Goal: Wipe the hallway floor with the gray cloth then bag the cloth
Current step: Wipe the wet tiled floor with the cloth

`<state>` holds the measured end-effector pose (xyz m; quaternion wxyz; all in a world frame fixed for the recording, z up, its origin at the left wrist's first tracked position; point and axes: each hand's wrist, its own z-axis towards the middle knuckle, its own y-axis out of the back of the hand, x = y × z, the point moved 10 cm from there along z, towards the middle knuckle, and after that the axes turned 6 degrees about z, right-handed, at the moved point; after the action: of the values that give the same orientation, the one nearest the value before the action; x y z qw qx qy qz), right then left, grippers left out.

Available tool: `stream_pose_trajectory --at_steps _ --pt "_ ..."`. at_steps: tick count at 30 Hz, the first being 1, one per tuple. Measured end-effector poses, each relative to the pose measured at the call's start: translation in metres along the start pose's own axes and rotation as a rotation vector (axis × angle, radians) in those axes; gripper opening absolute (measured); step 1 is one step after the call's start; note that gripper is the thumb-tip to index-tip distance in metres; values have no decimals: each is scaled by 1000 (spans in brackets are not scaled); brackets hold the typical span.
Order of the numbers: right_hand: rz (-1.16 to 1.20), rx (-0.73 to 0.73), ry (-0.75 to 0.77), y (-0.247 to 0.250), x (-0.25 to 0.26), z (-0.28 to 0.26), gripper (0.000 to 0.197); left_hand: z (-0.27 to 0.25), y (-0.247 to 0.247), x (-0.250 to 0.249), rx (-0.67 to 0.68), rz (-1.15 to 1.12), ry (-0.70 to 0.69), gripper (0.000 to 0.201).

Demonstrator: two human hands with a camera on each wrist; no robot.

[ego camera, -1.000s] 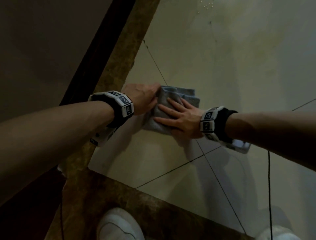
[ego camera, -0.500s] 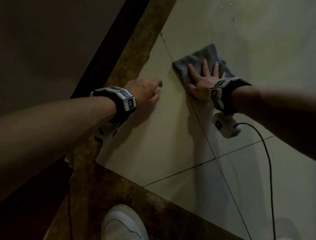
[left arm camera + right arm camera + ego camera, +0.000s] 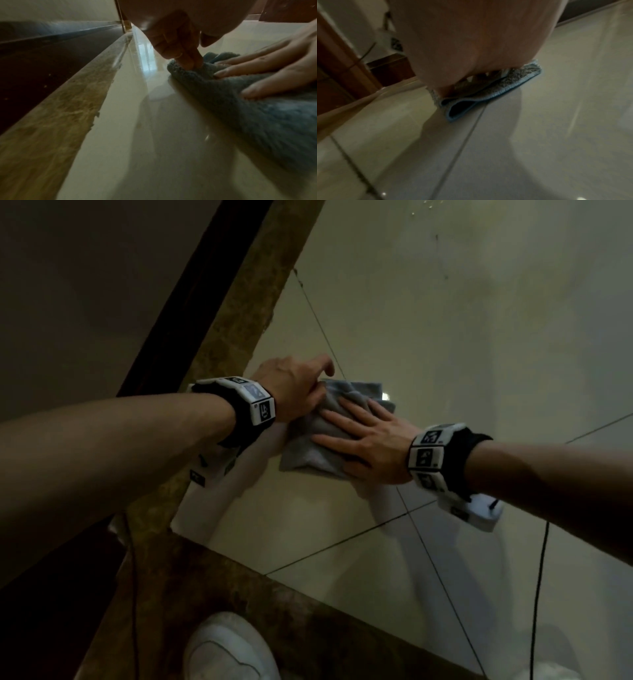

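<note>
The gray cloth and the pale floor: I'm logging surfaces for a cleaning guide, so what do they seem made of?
Gray cloth: looks like fuzzy microfiber or terry, matte, with a stitched bluish hem; the nap shows in the wrist views.
Floor: apparently glazed ceramic or porcelain tile, glossy; it mirrors light and shadows, with thin dark grout lines.

Home hallway: glossy cream floor tiles (image 3: pixel 445 337); brown marble border strip (image 3: pixel 239 313) (dark skirting (image 3: pixel 51 33) alongside)

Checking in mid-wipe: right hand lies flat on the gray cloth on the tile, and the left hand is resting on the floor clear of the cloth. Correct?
Not quite. The left hand is not clear of the gray cloth: the left wrist view shows its fingertips pinching the cloth's edge. The right hand does lie flat on it.
</note>
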<state>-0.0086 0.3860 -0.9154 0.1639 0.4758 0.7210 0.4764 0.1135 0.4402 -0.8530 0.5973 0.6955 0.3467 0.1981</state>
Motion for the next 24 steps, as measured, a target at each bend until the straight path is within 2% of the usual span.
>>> stream_pose_trajectory --at_steps 5,10,13,16,19,24 --pt "137 -2 -279 4 -81 -36 63 -2 0 -9 45 5 19 31" --pt "341 15 -683 -11 -190 -112 68 3 -5 -35 128 80 -9 33" --pt "450 33 -808 -32 -227 -157 72 13 -3 -54 142 95 -29 33" --pt "529 25 -934 -58 -250 -215 73 26 -2 -86 143 91 -66 34" --pt "553 7 -1009 -79 -251 -256 73 41 -3 -120 151 106 -110 34" --pt "563 -20 -1014 -77 -243 -257 72 60 -6 -176 153 79 -198 33"
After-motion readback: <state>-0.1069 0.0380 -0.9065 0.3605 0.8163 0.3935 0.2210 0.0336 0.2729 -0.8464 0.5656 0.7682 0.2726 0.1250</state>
